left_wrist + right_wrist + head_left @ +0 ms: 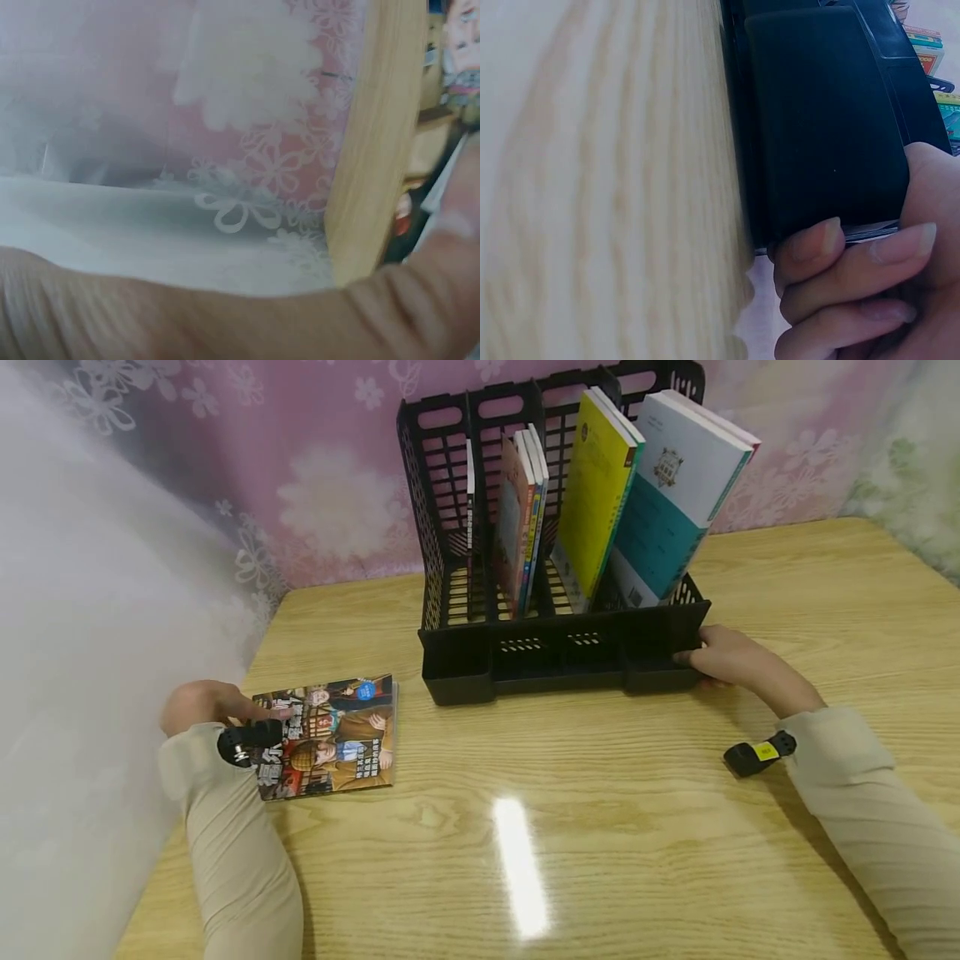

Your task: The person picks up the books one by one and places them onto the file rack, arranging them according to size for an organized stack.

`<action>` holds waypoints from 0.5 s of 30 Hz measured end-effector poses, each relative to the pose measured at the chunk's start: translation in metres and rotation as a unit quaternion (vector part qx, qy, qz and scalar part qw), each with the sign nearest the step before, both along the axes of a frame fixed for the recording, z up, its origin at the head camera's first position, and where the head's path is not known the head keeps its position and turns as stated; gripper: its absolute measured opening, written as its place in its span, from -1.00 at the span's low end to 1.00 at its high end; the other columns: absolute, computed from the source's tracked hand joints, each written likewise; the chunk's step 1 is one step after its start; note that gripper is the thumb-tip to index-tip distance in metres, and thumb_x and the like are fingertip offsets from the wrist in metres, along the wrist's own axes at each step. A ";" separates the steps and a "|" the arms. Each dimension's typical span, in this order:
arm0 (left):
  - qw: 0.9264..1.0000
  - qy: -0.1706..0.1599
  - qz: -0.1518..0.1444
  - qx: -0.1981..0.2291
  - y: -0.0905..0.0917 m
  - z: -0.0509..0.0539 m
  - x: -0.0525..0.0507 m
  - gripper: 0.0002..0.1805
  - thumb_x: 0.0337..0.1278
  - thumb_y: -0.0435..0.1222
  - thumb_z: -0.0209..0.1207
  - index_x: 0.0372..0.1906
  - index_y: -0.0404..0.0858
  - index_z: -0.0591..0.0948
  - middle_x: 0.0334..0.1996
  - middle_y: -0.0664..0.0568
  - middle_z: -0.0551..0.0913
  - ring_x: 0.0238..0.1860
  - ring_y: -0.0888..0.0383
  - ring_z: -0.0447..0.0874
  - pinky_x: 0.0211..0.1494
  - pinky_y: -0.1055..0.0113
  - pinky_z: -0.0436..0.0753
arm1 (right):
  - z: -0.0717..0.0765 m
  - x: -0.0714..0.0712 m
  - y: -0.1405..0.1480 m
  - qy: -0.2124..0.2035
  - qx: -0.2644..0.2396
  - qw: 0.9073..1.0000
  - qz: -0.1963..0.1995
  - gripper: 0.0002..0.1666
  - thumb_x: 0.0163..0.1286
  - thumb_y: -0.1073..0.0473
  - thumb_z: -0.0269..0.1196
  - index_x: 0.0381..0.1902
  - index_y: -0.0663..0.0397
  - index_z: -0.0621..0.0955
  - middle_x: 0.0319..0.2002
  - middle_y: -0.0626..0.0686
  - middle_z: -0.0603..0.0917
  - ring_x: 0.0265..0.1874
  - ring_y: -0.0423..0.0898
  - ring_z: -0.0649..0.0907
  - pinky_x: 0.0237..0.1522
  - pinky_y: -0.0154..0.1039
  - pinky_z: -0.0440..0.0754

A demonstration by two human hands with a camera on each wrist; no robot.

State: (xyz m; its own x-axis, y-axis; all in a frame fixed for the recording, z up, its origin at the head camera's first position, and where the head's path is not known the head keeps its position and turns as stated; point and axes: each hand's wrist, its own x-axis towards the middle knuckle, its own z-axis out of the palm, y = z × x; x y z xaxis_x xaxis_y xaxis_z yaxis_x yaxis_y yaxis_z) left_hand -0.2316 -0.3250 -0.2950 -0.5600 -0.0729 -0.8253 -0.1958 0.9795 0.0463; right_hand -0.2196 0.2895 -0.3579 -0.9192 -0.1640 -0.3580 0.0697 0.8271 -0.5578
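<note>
At the left of the table lies a book [341,739] with an illustrated cover of several figures. My left hand [210,703] is at its left edge, thumb over the cover; the other fingers are hidden in the head view. Close up, the left wrist view shows the thumb [442,262] against the book [420,165]. At the back stands a black book rack [558,652] with compartments. My right hand [738,658] grips its front right corner, and in the right wrist view the fingers [847,270] curl at the end of the rack [825,120].
Upright in the rack are a thin book [470,510], several slim books [517,527], a yellow book [596,502] and a white and teal book [667,485] leaning right. A floral curtain [337,468] hangs behind the wooden table [420,860]. White sheeting [90,693] borders the left side.
</note>
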 end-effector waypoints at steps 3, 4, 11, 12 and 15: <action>1.000 0.012 -0.004 0.000 0.002 -0.006 -0.003 0.27 0.12 0.40 -0.09 0.30 -0.78 0.01 0.30 -0.59 0.14 0.30 -0.39 0.21 0.24 0.01 0.42 | -0.001 0.000 0.002 0.001 -0.001 1.000 0.001 -0.28 0.45 0.08 0.01 0.20 0.69 0.14 -0.56 0.12 0.45 -0.71 -0.10 0.47 -0.50 -0.19 0.43; 1.000 0.025 -0.007 -0.007 0.003 -0.007 -0.004 0.20 0.11 0.40 -0.07 0.24 -0.76 0.19 0.14 -0.58 0.36 0.18 -0.32 0.40 0.16 0.09 0.49 | -0.002 0.000 0.002 0.002 -0.002 1.000 0.002 -0.29 0.45 0.08 0.01 0.19 0.69 0.15 -0.57 0.11 0.45 -0.71 -0.10 0.47 -0.51 -0.19 0.43; 0.989 0.113 0.065 0.076 0.009 -0.014 -0.006 -0.38 0.15 0.21 0.15 -0.59 -0.28 0.42 -0.65 -0.04 0.42 -0.60 0.16 0.41 -0.29 0.35 0.48 | -0.003 0.000 0.002 0.003 -0.014 1.000 0.001 -0.35 0.42 0.12 0.02 0.15 0.66 0.18 -0.66 0.07 0.44 -0.74 -0.10 0.46 -0.57 -0.19 0.41; 0.986 0.123 0.076 0.082 0.010 -0.012 -0.005 -0.35 0.16 0.19 0.15 -0.46 -0.41 0.49 -0.48 -0.22 0.53 -0.49 0.02 0.55 -0.20 0.28 0.54 | -0.003 0.000 0.002 0.004 -0.015 1.000 0.000 -0.35 0.42 0.12 0.02 0.15 0.65 0.18 -0.67 0.06 0.44 -0.74 -0.10 0.45 -0.57 -0.19 0.41; 0.979 0.149 0.111 0.089 0.014 -0.007 -0.003 -0.05 0.14 0.20 0.16 0.16 -0.66 0.33 0.22 -0.54 0.29 0.10 -0.34 0.50 0.08 0.02 0.54 | -0.002 0.001 0.002 0.005 -0.019 1.000 0.000 -0.38 0.42 0.13 0.02 0.12 0.64 0.19 -0.70 0.04 0.43 -0.75 -0.10 0.45 -0.59 -0.20 0.40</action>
State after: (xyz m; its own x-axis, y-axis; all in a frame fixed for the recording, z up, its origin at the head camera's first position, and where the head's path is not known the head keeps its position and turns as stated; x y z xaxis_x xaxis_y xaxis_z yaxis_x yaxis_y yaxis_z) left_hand -0.2345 -0.3106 -0.3018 -0.7639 -0.0903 -0.6390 -0.3550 0.8857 0.2992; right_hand -0.2191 0.2915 -0.3600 -0.9224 -0.1779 -0.3429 0.0637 0.8055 -0.5892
